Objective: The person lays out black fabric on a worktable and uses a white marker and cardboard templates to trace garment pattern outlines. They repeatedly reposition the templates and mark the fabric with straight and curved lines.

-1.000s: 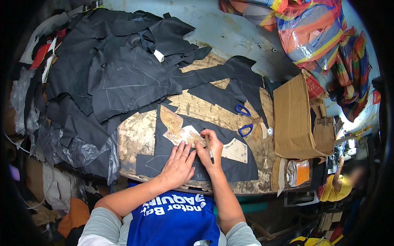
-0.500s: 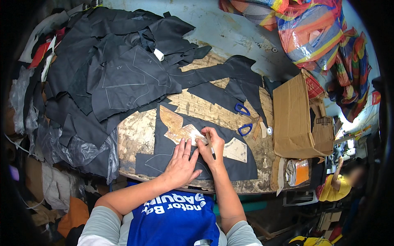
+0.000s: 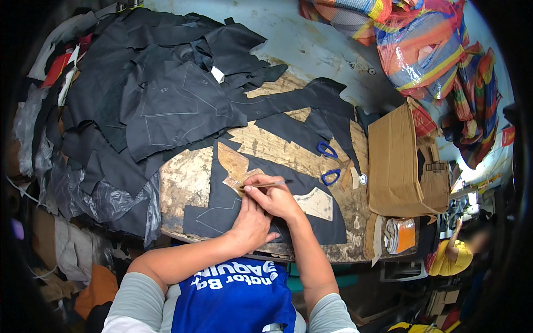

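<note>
My right hand (image 3: 272,198) pinches a slim pen (image 3: 265,185), its tip down at the edge of a tan, shiny pattern piece (image 3: 232,162). That pattern lies on black leather (image 3: 222,202), partly hidden by my hands. My left hand (image 3: 250,227) rests flat with fingers stretched toward the pattern, just below my right hand; its fingertips are partly covered. A pale pattern piece (image 3: 316,203) lies on the leather to the right of my right hand. A curved light line is drawn on the leather to the left of my left hand.
Blue-handled scissors (image 3: 330,176) lie beyond my right hand. A big heap of black leather (image 3: 166,100) covers the table's left and far side. An open cardboard box (image 3: 394,161) stands at the right, colourful mesh sacks (image 3: 419,47) behind it. A person in yellow (image 3: 448,258) is farther right.
My right hand has moved left along the pattern, and its pen has swung from pointing toward me to lying across the hand. My left hand has shifted slightly toward me.
</note>
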